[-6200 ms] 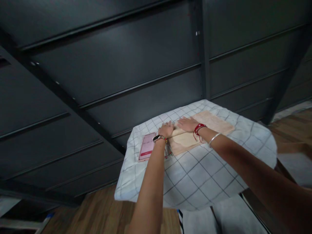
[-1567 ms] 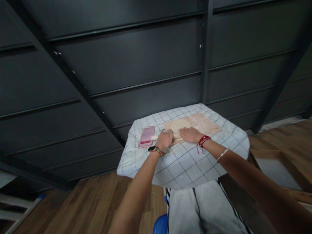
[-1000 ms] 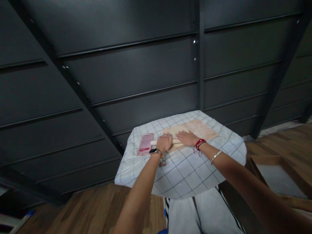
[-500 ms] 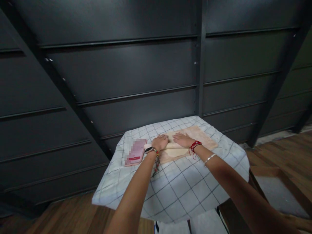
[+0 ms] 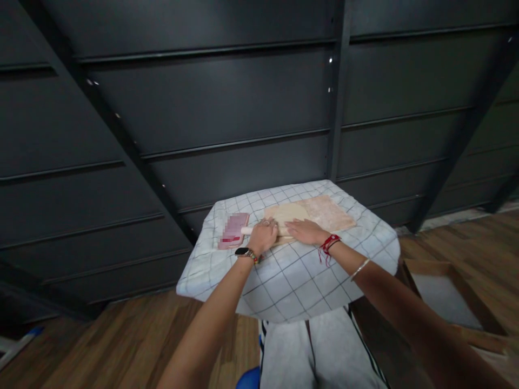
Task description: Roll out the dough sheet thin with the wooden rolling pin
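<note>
A pale sheet of dough point(image 5: 287, 212) lies on a pinkish floured board point(image 5: 332, 214) on a small table under a white checked cloth point(image 5: 292, 281). A wooden rolling pin point(image 5: 246, 230) lies across the near edge of the dough, only its left end showing. My left hand point(image 5: 264, 236) is curled over the pin's left part. My right hand point(image 5: 305, 231) lies flat on its right part with fingers stretched out. My left wrist carries a watch, and my right carries red thread and a bangle.
A pink phone point(image 5: 233, 230) lies on the cloth left of the pin. A dark panelled metal wall point(image 5: 227, 113) stands right behind the table. The wooden floor point(image 5: 121, 335) holds a wooden frame point(image 5: 454, 270) at the right. My light trousers point(image 5: 320, 351) show below.
The rolling pin has rolled toward me, from the middle of the dough to its near edge, with both hands on it. The camera view has shifted slightly.
</note>
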Tool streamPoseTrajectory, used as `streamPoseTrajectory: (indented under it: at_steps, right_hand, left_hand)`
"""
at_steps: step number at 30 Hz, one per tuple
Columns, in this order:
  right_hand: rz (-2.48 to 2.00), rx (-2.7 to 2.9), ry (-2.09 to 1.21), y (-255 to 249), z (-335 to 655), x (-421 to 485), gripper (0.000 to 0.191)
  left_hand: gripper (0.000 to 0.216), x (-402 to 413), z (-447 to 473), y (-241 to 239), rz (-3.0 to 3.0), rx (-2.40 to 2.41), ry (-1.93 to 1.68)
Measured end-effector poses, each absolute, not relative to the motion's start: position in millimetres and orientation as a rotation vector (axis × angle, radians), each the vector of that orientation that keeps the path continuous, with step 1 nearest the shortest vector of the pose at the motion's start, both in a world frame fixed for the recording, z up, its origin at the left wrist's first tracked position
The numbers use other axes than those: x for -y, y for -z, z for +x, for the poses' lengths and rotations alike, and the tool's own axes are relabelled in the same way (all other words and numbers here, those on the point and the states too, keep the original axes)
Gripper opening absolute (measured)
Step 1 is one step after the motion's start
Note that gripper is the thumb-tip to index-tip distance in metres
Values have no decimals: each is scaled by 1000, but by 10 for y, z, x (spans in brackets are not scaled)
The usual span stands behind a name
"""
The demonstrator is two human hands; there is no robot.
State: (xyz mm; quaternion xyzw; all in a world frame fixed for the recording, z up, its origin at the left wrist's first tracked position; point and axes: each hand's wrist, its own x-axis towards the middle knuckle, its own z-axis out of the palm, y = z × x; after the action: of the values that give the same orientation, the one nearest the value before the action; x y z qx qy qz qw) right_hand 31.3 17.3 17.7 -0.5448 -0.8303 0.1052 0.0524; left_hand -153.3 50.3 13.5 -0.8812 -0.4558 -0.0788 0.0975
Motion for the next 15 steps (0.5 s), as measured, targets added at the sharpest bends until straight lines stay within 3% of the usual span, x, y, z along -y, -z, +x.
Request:
streamPoseTrajectory:
  at_steps: [10,15]
  right_hand:
    - [-1534,2462,-73,-46,321,69,64]
    - [-1523,2505,-48,-66,398,-157,52]
  left_hand:
    - [32,-423,-1550,-108,-2621,1342,349]
    - [37,-581,-1479,-109,-2600,1375,250]
